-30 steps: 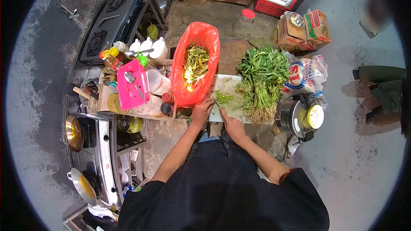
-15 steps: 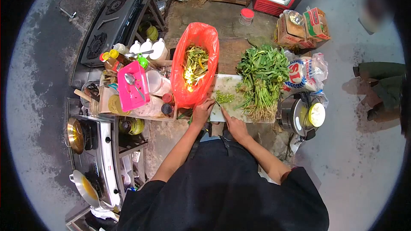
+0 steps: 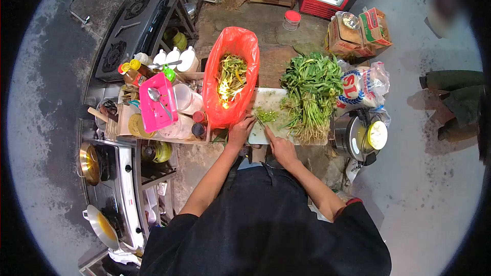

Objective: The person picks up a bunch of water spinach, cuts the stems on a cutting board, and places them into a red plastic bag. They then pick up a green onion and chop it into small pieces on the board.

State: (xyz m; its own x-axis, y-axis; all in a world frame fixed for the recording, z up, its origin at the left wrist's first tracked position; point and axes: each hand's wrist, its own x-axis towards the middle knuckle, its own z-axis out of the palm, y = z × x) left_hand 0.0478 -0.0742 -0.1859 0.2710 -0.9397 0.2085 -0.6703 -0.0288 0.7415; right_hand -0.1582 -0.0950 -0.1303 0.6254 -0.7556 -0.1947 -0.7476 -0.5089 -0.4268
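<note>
My right hand [image 3: 281, 148] is closed around the handle of a knife [image 3: 261, 122], whose blade points up and left over a white cutting board [image 3: 260, 137]. At the board's left edge my left hand [image 3: 240, 132] is closed near the blade; what its fingers press on is too small to make out. Chopped green pieces [image 3: 268, 115] lie just above the blade. A big bunch of leafy greens with roots [image 3: 312, 97] covers the board's right side. Left of the board stands a red plastic bag [image 3: 211, 92] holding leaf scraps.
A pink tray [image 3: 149, 103] with a spoon rests over jars and bottles on the left. Right of the greens are a pot [image 3: 354, 138] and a plastic sack [image 3: 360, 88]. Stoves line the far left. Another person's legs [image 3: 455, 97] show at the far right.
The whole view has shifted slightly. Both hands stay nearly in place at the board, with the knife still in my right hand.
</note>
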